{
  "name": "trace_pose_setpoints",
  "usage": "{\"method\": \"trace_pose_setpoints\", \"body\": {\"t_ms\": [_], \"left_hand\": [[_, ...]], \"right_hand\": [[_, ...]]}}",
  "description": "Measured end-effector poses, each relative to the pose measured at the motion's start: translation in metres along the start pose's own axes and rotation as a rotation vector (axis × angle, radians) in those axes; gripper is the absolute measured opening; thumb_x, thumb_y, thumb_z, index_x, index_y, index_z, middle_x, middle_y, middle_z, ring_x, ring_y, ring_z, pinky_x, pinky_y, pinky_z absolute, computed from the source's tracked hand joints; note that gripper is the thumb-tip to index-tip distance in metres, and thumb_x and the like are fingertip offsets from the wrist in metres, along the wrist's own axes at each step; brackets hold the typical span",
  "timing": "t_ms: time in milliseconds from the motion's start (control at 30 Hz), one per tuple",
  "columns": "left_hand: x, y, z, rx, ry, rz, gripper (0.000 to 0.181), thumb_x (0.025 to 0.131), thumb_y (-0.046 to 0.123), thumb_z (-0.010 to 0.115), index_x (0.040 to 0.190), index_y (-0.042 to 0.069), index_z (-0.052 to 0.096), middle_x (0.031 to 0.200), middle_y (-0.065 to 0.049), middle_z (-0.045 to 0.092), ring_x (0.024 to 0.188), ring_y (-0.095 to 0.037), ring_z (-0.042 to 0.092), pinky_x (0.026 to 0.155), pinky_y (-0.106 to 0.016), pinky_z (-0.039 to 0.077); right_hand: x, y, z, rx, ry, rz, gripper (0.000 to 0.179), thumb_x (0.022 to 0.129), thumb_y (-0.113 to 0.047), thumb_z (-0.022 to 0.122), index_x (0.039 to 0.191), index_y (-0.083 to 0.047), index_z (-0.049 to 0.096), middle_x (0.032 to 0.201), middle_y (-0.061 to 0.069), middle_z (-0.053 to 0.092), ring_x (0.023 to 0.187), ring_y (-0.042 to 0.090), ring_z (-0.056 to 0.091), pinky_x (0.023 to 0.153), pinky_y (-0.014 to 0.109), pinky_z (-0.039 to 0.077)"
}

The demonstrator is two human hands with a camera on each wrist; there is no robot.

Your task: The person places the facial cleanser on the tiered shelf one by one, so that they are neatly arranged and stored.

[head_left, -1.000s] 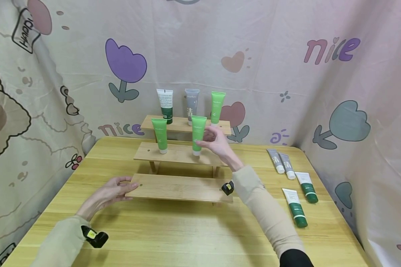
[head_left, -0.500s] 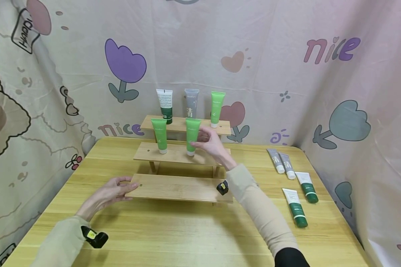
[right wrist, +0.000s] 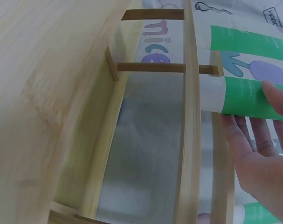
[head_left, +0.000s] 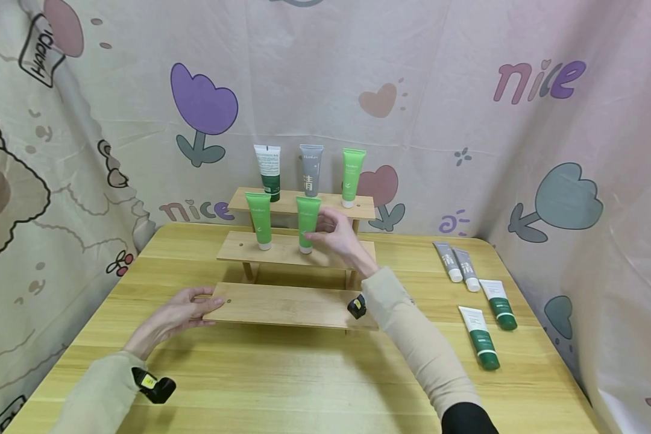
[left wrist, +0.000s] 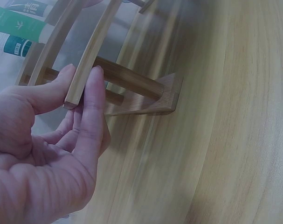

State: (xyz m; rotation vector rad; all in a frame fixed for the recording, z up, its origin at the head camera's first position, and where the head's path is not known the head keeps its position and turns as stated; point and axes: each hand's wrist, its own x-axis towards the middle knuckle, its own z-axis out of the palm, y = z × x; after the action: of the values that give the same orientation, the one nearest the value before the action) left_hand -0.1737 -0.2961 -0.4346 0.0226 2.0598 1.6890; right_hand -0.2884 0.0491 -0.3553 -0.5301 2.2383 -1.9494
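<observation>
A three-step wooden stand (head_left: 290,305) is on the table. At its lowest step, my left hand (head_left: 176,313) pinches the left end of the board between thumb and fingers, plain in the left wrist view (left wrist: 80,88). With thumb and fingers, my right hand (head_left: 340,237) holds a light green tube (head_left: 307,222) upright, its white cap down at the middle step. Left of it on that step stands another green tube (head_left: 260,218). The top step bears a white and dark green tube (head_left: 269,172), a grey tube (head_left: 311,169) and a green tube (head_left: 352,176).
On the table's right side lie two grey tubes (head_left: 447,262) and two white and dark green tubes (head_left: 480,339). A patterned curtain (head_left: 423,78) hangs behind and at both sides of the wooden table (head_left: 282,380).
My right hand has moved left along the middle step with the green tube, bringing it closer to the other green tube there. My left hand has stayed on the board's end.
</observation>
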Motion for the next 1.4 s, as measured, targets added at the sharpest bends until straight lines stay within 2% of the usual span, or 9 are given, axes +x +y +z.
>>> {"method": "trace_pose_setpoints", "body": {"t_ms": [233, 567, 867, 1133, 1400], "left_hand": [[-0.0008, 0.0002, 0.0001, -0.004, 0.001, -0.002, 0.083, 0.104, 0.022, 0.057, 0.149, -0.021, 0.003, 0.148, -0.041, 0.034, 0.112, -0.007, 0.059, 0.100, -0.039, 0.060], [-0.0003, -0.0002, 0.0003, 0.006, 0.003, -0.002, 0.082, 0.104, 0.022, 0.057, 0.149, -0.021, 0.004, 0.148, -0.042, 0.031, 0.115, -0.011, 0.058, 0.099, -0.039, 0.060], [-0.0004, -0.0004, 0.0006, 0.004, 0.004, 0.000, 0.082, 0.104, 0.022, 0.057, 0.149, -0.021, 0.004, 0.150, -0.044, 0.027, 0.118, -0.015, 0.057, 0.099, -0.038, 0.060], [0.0007, -0.0005, 0.0009, 0.007, 0.005, -0.005, 0.083, 0.103, 0.023, 0.058, 0.149, -0.021, 0.004, 0.150, -0.044, 0.026, 0.121, -0.019, 0.056, 0.100, -0.037, 0.060], [0.0002, 0.0001, 0.0014, 0.000, 0.011, -0.008, 0.082, 0.103, 0.023, 0.059, 0.149, -0.020, 0.006, 0.149, -0.042, 0.030, 0.115, -0.012, 0.057, 0.099, -0.036, 0.060]], "right_hand": [[0.0014, 0.0012, 0.0034, -0.010, -0.008, -0.010, 0.052, 0.083, 0.008, 0.073, 0.133, 0.001, 0.057, 0.130, 0.025, 0.065, 0.112, 0.030, 0.066, 0.105, 0.038, 0.055], [0.0022, 0.0012, 0.0060, -0.005, -0.014, -0.017, 0.049, 0.084, 0.009, 0.072, 0.130, 0.003, 0.058, 0.128, 0.026, 0.065, 0.105, 0.022, 0.067, 0.104, 0.036, 0.055], [0.0013, 0.0017, 0.0063, -0.009, -0.015, -0.031, 0.048, 0.084, 0.009, 0.073, 0.130, 0.002, 0.058, 0.128, 0.026, 0.065, 0.111, 0.029, 0.066, 0.106, 0.037, 0.055], [0.0017, 0.0030, 0.0075, 0.002, -0.009, -0.033, 0.047, 0.085, 0.009, 0.072, 0.129, 0.002, 0.059, 0.126, 0.025, 0.066, 0.110, 0.029, 0.067, 0.103, 0.037, 0.056], [0.0015, 0.0014, 0.0090, 0.002, -0.006, -0.019, 0.048, 0.085, 0.009, 0.071, 0.130, 0.002, 0.058, 0.129, 0.026, 0.065, 0.115, 0.036, 0.065, 0.105, 0.039, 0.055]]}}
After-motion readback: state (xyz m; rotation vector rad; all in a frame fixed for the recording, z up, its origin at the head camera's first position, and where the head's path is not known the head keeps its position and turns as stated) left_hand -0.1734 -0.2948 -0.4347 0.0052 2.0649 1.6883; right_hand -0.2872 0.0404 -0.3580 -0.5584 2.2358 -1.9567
